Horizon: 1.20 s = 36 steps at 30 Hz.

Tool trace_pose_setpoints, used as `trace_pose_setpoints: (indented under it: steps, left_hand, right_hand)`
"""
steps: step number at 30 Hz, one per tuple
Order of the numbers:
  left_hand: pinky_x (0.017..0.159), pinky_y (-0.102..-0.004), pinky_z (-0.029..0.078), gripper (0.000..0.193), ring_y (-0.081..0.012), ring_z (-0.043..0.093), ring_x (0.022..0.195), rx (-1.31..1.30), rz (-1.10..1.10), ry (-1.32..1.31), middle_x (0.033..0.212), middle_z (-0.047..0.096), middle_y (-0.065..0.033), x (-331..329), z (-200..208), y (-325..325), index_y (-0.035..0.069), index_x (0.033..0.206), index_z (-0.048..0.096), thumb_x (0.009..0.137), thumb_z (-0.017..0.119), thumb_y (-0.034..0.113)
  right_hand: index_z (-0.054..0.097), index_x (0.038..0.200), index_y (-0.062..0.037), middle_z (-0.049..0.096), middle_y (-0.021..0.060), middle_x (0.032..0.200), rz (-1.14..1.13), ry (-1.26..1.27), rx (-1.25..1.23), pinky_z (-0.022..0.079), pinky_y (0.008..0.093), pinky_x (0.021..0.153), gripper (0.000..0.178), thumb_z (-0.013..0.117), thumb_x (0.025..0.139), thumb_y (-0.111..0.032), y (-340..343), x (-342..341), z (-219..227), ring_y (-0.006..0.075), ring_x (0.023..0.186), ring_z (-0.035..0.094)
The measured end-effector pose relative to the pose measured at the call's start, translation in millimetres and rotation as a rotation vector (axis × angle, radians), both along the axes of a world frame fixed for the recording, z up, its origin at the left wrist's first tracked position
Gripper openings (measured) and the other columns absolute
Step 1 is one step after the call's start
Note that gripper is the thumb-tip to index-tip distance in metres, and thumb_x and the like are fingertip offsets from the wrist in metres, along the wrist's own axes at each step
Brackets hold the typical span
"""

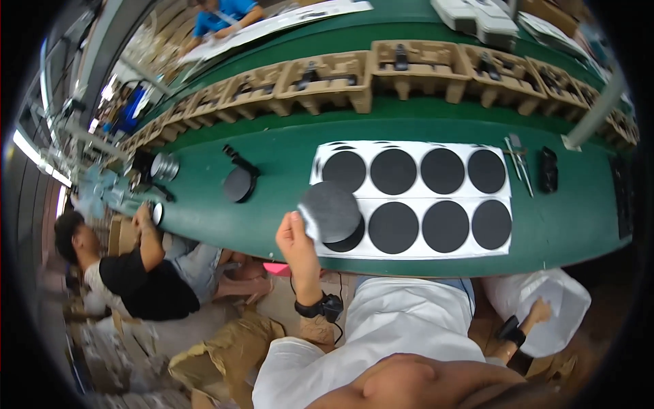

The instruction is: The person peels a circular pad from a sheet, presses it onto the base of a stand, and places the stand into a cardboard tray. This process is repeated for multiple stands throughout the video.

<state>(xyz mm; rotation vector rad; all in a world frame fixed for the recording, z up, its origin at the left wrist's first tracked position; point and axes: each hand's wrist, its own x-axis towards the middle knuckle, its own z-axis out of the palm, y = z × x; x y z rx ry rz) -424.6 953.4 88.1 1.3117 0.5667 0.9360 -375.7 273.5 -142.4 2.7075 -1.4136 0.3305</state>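
My left hand [293, 235] pinches the left edge of a round dark grey pad [332, 211]. A whitish strip shows along the pad's edge by my fingers. It is held above white sheets [415, 193] that carry two rows of black round pads [394, 227], covering part of the near-left one. My right hand [540, 311] is low at the right, over a white plastic bag [565, 293] beside the table. Its fingers look partly stretched out, and I see nothing in them. A black round-based device with a short arm [240, 180] lies on the table to the left.
Brown moulded trays [327, 85] with black parts run along a line behind the green table [272, 136]. Tweezers [521, 167] and a black object [548, 170] lie right of the sheets. Metallic round parts [165, 166] stand far left, near a seated co-worker [146, 279]. A post [599, 112] rises at the right.
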Motion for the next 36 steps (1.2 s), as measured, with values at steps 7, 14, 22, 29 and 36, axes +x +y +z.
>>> trace_pose_setpoints:
  steps: [7,14,22,29,36]
  left_hand:
    - [0.048,-0.0213,0.021,0.03,0.0006,0.028,0.057,-0.107,-0.167,0.009,0.064,0.034,0.0108,23,13,-32,0.006,0.071,0.048,0.099,0.049,0.016]
    - [0.05,-0.0206,0.027,0.028,0.0,0.033,0.059,-0.108,-0.196,-0.056,0.065,0.037,0.0087,13,17,-22,0.005,0.074,0.049,0.098,0.05,0.018]
    - [0.085,-0.0312,0.05,0.015,-0.0162,0.061,0.096,0.039,-0.379,0.003,0.107,0.064,-0.0091,-5,18,79,0.003,0.095,0.06,0.09,0.063,0.017]
    - [0.107,-0.0447,0.032,0.099,-0.043,0.03,0.131,0.873,0.045,0.841,0.142,0.037,-0.0169,71,-18,232,0.005,0.134,0.043,0.053,0.086,0.042]
    - [0.09,-0.072,0.032,0.096,-0.0413,0.03,0.127,0.894,0.066,1.025,0.136,0.04,-0.0164,97,-43,275,0.019,0.129,0.049,0.044,0.089,0.038]
  right_hand:
    - [0.062,0.103,0.0009,0.063,0.0156,0.103,1.119,-1.274,0.391,0.049,0.0393,0.086,0.03,0.07,0.074,0.004,290,37,233,0.0282,0.095,0.06]
    - [0.065,0.083,0.0011,0.062,0.0127,0.085,2.267,-0.7,0.661,0.051,0.0366,0.069,0.026,0.071,0.061,0.012,509,55,265,0.0305,0.081,0.061]
    - [0.069,0.084,0.0027,0.068,0.0172,0.085,2.106,-0.944,0.55,0.054,0.039,0.079,0.023,0.064,0.066,0.016,495,71,260,0.0317,0.084,0.067]
    - [0.068,0.093,0.0056,0.068,0.021,0.098,1.909,-0.936,0.539,0.053,0.037,0.084,0.026,0.059,0.073,0.02,443,87,252,0.0331,0.095,0.067]
    - [0.068,0.094,0.0065,0.067,0.0222,0.103,1.664,-0.967,0.57,0.052,0.0363,0.085,0.026,0.057,0.074,0.02,416,76,230,0.0324,0.096,0.067]
